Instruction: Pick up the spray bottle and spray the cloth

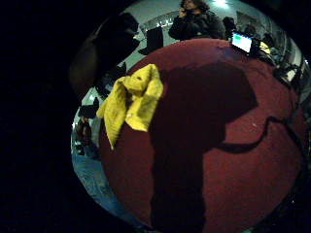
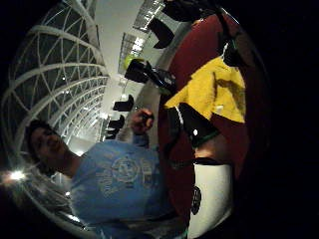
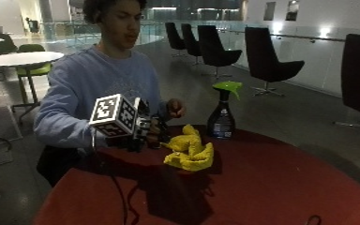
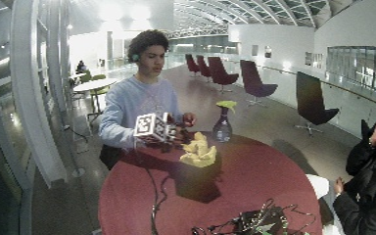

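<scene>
Bottle: while the gloved right hand [image 3: 144, 132] is hovering over the round dark-red desk [image 3: 280, 187], the dark plastic spray bottle with green trigger [image 3: 221, 117] is standing upright, well apart.
Hand: fingers' state, cannot tell.
Cloth: crumpled yellow cloth [image 3: 189, 150] is lying between, soft.
Handling: probably light, smooth; neck below trigger is looking best.

A crumpled yellow cloth [image 3: 189, 151] is lying in a loose heap on the round red table [image 3: 280, 187], its folds bunching up into a small peak. A dark spray bottle [image 3: 221, 115] with a bright green trigger head and a pale label is standing upright just behind the cloth, near the table's far edge. The bottle is standing apart from the cloth, not touching it, and its nozzle is pointing to one side.
</scene>
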Action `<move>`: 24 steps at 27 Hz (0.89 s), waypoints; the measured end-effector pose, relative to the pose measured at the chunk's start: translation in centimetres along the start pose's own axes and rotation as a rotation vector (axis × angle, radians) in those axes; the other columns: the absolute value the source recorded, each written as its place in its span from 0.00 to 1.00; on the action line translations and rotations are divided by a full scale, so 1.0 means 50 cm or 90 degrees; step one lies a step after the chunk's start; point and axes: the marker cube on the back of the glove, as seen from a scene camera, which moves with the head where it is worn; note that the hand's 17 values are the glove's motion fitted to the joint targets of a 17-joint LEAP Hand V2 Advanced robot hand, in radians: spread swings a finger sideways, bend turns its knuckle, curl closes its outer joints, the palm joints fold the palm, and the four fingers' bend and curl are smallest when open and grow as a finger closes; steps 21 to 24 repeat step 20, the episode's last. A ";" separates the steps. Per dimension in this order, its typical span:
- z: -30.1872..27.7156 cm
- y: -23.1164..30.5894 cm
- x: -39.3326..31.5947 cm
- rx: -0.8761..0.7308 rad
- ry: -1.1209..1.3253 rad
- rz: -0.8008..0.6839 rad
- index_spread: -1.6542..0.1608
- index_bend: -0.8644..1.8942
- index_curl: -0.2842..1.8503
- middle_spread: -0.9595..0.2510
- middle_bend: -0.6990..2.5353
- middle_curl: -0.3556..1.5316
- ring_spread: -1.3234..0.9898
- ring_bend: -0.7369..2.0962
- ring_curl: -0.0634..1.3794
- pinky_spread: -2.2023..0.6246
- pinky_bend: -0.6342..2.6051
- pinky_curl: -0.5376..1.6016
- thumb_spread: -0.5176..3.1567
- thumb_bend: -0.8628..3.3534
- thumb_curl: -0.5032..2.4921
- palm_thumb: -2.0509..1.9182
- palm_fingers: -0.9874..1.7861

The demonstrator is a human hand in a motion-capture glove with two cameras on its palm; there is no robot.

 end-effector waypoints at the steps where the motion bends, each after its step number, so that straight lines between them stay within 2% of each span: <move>1: -0.007 0.011 0.009 0.001 0.016 0.002 0.77 0.41 0.36 0.75 0.29 0.43 0.58 0.35 0.29 0.85 0.23 0.32 0.43 0.20 0.33 0.70 0.62; 9: -0.033 0.066 0.058 0.000 0.088 0.013 0.77 0.41 0.36 0.75 0.29 0.42 0.58 0.35 0.29 0.85 0.23 0.31 0.43 0.20 0.32 0.70 0.62; 24: -0.030 0.076 0.060 0.009 0.066 0.013 0.77 0.42 0.36 0.76 0.29 0.42 0.58 0.35 0.28 0.85 0.23 0.31 0.44 0.20 0.32 0.71 0.62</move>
